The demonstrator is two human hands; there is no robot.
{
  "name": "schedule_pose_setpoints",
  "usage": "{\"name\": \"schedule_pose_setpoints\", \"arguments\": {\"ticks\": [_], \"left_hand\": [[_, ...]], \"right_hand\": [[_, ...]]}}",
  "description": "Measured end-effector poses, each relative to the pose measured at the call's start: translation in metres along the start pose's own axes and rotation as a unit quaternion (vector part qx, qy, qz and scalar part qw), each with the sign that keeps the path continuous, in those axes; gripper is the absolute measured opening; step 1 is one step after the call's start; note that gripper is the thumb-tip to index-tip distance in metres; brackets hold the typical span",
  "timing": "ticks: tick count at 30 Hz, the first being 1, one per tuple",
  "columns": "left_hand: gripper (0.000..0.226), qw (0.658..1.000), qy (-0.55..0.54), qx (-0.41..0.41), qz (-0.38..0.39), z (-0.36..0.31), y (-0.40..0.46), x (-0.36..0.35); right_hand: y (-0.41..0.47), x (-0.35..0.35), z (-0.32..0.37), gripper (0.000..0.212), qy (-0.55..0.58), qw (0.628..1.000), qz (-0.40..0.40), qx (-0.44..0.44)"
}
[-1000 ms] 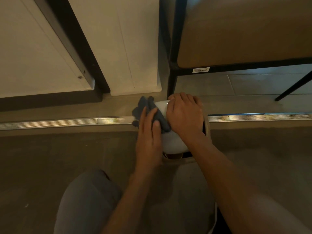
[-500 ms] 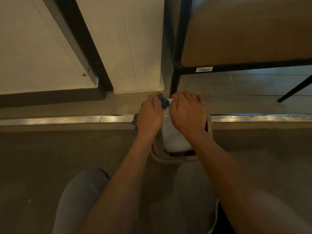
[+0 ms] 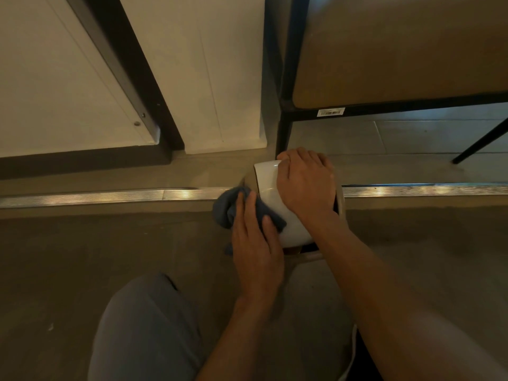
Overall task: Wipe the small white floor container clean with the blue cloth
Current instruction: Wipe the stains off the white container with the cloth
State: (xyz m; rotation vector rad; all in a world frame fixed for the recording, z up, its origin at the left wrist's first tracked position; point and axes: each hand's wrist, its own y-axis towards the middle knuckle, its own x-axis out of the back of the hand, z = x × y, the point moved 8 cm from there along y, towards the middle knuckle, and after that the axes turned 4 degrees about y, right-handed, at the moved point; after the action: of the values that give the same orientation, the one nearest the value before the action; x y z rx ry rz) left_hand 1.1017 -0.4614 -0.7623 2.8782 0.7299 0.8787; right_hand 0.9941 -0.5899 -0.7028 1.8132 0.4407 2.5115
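Extends both forearms forward and down. Lays left grip (image 3: pixel 257 243) flat, fingers straight, pressing blue cloth (image 3: pixel 226 210). Curls right grip (image 3: pixel 305 182) over white container (image 3: pixel 268 182), knuckles up.

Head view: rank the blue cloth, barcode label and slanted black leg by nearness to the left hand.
1. Blue cloth, pressed under the left hand.
2. Barcode label, up and to the right.
3. Slanted black leg, far right.

L hand (image 3: pixel 257 251), fingers flat, presses blue cloth (image 3: pixel 228 207) against left side of white container (image 3: pixel 268 182); R hand (image 3: pixel 305 182) curls over its top. Container sits on floor (image 3: pixel 82 270) by metal strip (image 3: pixel 110 196).
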Motion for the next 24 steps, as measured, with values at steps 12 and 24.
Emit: {"name": "schedule_pose_setpoints", "arguments": {"ticks": [12,24], "left_hand": [[0.053,0.998,0.032,-0.044,-0.006,0.002,-0.003,-0.007],[0.046,0.999,0.0,-0.047,0.019,-0.027,0.072,0.002]], "right_hand": [[0.0,-0.003,0.0,0.05,-0.015,1.0,0.013,-0.006],[0.0,-0.001,0.002,0.042,-0.029,1.0,-0.008,0.001]]}}
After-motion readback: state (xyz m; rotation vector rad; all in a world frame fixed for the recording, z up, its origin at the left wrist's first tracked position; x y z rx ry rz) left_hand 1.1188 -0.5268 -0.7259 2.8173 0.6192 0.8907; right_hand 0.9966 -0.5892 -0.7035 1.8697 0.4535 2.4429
